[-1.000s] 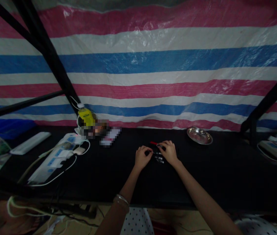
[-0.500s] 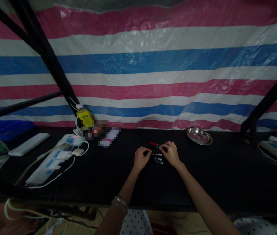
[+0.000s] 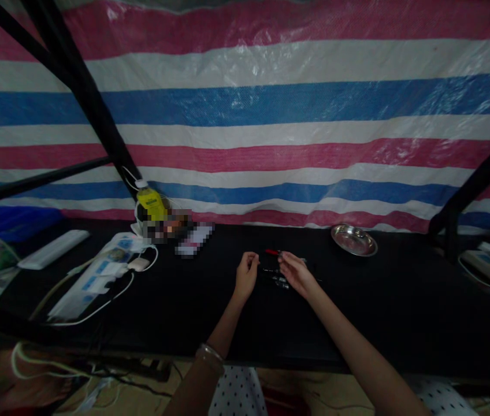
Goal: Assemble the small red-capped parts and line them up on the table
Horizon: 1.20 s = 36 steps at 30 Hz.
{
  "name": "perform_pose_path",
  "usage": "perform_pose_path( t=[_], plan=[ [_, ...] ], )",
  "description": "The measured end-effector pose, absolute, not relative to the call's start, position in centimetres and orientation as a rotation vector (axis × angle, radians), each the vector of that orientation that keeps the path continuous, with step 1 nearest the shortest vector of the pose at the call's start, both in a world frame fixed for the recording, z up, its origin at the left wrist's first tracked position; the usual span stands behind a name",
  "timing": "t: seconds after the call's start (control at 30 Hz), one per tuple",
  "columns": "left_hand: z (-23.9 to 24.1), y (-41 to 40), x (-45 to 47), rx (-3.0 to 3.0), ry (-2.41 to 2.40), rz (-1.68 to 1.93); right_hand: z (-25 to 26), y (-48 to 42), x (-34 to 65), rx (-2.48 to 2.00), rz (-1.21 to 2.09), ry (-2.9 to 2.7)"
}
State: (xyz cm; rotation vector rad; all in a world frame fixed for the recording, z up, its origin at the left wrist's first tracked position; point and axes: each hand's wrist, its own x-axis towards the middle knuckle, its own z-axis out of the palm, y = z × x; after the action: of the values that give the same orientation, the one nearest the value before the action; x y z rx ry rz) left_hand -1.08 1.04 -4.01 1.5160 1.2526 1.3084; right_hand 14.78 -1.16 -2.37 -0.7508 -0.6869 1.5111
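Note:
My left hand [image 3: 246,273] hovers just above the black table [image 3: 357,300] with its fingertips pinched together. Whether it pinches something is too small to tell. My right hand [image 3: 294,271] faces it a short way to the right, fingers curled toward the left hand; its grip is unclear too. Between and under the hands lie several small dark and metal parts [image 3: 277,279]. A thin red-handled tool [image 3: 272,252] lies just beyond them. A bangle sits on my left wrist.
A steel dish [image 3: 353,240] stands at the back right. At the back left are a yellow bottle [image 3: 151,203], a white power strip with cables [image 3: 97,276] and a white bar [image 3: 53,249]. Black frame poles [image 3: 93,110] cross a striped tarp behind the table.
Both hands have lifted off the small parts and turned to face each other. The left hand has moved slightly back from the parts.

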Motion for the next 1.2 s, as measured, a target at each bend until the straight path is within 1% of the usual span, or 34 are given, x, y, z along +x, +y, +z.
perform_pose_path(
  t=[0.1,0.23,0.63,0.87,0.93,1.03,1.2],
  plan=[
    [-4.1,1.1,-1.2,1.496,1.245,1.324,-1.8,-1.3,15.1,-0.564,1.724,-0.486],
    [-4.2,1.2,-1.4,1.488,1.225,1.309,-1.4,-1.4,15.4,-0.421,1.846,-0.405],
    [-2.8,0.7,-0.7,1.4,1.209,1.38,-2.1,-1.1,15.5,-0.485,1.884,-0.461],
    [-2.8,3.5,-1.0,1.381,1.178,1.495,-2.4,-0.8,16.0,-0.535,1.883,-0.537],
    [-2.5,4.2,-1.2,1.44,1.158,1.526,-2.5,-0.5,16.2,-0.555,1.852,-0.55],
    [-1.8,4.3,-1.2,1.637,1.115,1.448,-2.7,-0.3,16.5,-0.605,1.807,-0.558],
    [-0.3,2.8,-0.3,2.05,1.071,1.363,-3.3,-0.1,16.3,-0.689,1.852,-0.619]
  ],
)
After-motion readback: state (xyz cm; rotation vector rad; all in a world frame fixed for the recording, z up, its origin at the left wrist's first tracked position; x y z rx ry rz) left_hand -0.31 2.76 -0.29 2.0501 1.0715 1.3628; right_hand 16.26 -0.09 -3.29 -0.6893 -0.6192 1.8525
